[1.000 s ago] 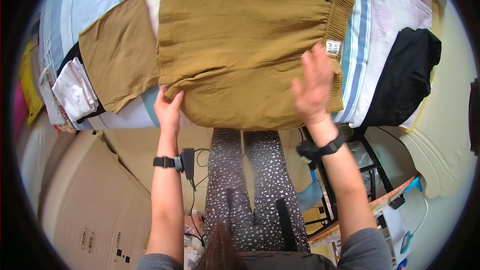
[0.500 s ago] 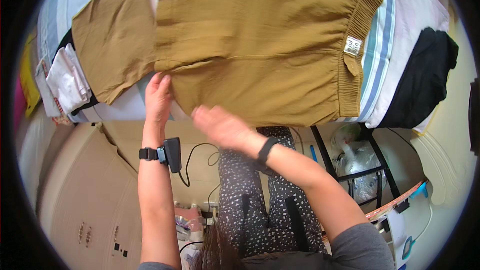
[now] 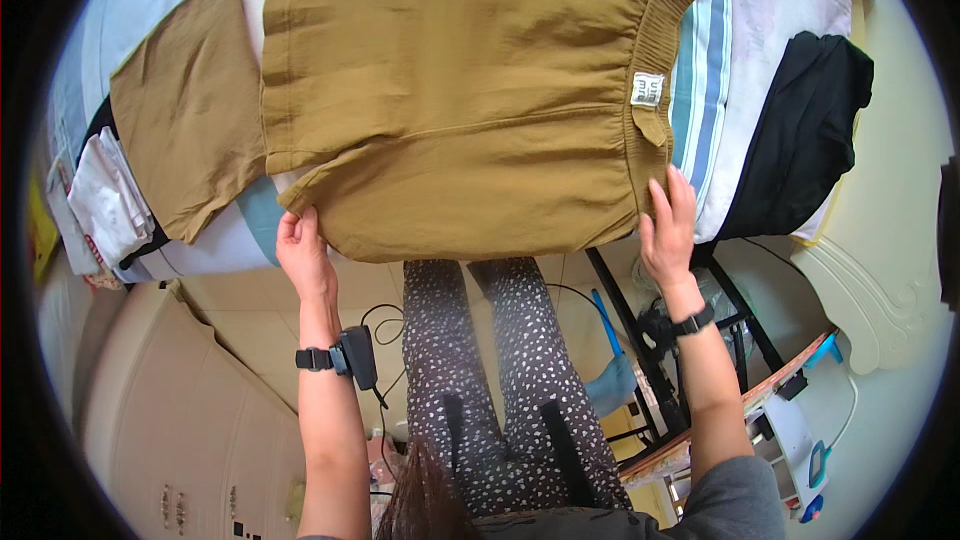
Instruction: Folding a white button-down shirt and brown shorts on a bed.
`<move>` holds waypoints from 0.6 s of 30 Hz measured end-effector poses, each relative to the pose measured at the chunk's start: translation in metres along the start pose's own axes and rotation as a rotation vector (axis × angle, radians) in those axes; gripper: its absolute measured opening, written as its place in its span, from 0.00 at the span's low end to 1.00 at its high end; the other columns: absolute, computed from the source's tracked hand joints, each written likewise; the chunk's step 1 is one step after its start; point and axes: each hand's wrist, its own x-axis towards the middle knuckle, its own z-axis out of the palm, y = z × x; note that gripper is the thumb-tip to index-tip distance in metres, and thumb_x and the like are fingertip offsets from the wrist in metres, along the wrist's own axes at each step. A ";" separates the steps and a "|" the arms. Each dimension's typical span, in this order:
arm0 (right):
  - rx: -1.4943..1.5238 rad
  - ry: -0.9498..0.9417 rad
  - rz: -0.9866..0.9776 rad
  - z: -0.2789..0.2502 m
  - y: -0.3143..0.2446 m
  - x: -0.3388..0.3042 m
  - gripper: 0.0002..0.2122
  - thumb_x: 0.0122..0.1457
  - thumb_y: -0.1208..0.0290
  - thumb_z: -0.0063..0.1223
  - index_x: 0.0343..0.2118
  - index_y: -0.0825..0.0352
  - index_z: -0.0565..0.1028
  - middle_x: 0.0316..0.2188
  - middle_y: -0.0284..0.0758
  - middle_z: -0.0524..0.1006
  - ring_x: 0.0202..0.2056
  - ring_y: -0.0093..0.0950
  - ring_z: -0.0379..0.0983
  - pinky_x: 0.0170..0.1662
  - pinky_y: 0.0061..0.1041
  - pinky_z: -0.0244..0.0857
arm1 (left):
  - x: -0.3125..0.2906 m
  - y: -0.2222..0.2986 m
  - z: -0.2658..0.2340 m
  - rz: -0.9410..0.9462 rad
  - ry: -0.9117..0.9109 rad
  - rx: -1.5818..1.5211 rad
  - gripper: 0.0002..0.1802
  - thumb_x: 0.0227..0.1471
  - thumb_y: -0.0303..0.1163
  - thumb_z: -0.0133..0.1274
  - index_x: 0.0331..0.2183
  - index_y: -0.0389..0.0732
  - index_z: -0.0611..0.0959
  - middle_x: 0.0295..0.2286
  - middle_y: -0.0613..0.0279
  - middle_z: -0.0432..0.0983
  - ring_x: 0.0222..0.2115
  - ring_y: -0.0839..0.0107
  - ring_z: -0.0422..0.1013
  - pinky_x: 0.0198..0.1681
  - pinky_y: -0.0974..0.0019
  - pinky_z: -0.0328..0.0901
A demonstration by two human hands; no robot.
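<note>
Mustard-brown shorts (image 3: 450,90) with a gathered elastic waistband lie spread on the bed, waistband toward the right. My left hand (image 3: 304,252) is closed in a pinch on the near corner of the leg hem. At the near end of the waistband, my right hand (image 3: 670,227) touches the fabric with its fingers stretched out and apart. A white label and a small fabric loop show on the waistband. Left of the shorts lies another brown piece of cloth (image 3: 190,110), flat on the bed.
Folded white clothing (image 3: 108,190) lies at the bed's left end, and a black garment (image 3: 800,135) at the right. The striped bedding (image 3: 705,70) shows between. Below stand a black metal frame (image 3: 640,340) and a pale cabinet (image 3: 190,390). A cable hangs by my left wrist.
My right hand has moved right, from near the leg hem to the waistband. My left hand now pinches the hem corner, and the shorts sit lower and further left in view.
</note>
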 end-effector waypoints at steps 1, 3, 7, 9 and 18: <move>0.002 0.062 -0.066 -0.014 -0.003 0.001 0.20 0.46 0.80 0.48 0.46 0.67 0.67 0.52 0.46 0.60 0.54 0.42 0.56 0.56 0.41 0.48 | -0.006 0.001 0.000 -0.044 -0.008 -0.096 0.11 0.50 0.26 0.51 0.38 0.40 0.74 0.30 0.71 0.73 0.29 0.83 0.67 0.32 0.78 0.61; 0.122 0.145 0.036 -0.029 -0.011 0.011 0.19 0.47 0.82 0.47 0.46 0.69 0.67 0.50 0.45 0.63 0.51 0.41 0.59 0.55 0.35 0.52 | -0.015 0.004 -0.002 -0.150 -0.038 -0.200 0.11 0.50 0.25 0.51 0.38 0.43 0.72 0.24 0.75 0.69 0.23 0.85 0.63 0.28 0.79 0.59; 0.973 0.058 0.637 -0.011 0.004 0.037 0.24 0.46 0.78 0.55 0.48 0.70 0.63 0.44 0.41 0.66 0.46 0.29 0.64 0.49 0.27 0.59 | -0.034 -0.018 -0.019 -0.123 -0.216 0.033 0.10 0.46 0.24 0.54 0.34 0.40 0.73 0.23 0.74 0.67 0.22 0.85 0.62 0.27 0.79 0.59; 0.744 0.011 0.570 -0.004 0.008 0.030 0.24 0.44 0.77 0.57 0.47 0.70 0.64 0.41 0.40 0.66 0.43 0.29 0.64 0.47 0.27 0.59 | -0.048 -0.043 -0.022 -0.171 -0.302 0.120 0.12 0.43 0.24 0.57 0.34 0.36 0.77 0.30 0.67 0.74 0.29 0.79 0.67 0.34 0.73 0.63; 0.122 0.223 0.157 -0.035 -0.002 0.037 0.12 0.49 0.80 0.49 0.38 0.70 0.69 0.37 0.39 0.72 0.39 0.33 0.68 0.43 0.28 0.62 | -0.103 -0.089 -0.015 -0.627 -0.413 0.253 0.22 0.44 0.25 0.56 0.42 0.28 0.71 0.40 0.56 0.72 0.39 0.68 0.68 0.45 0.67 0.62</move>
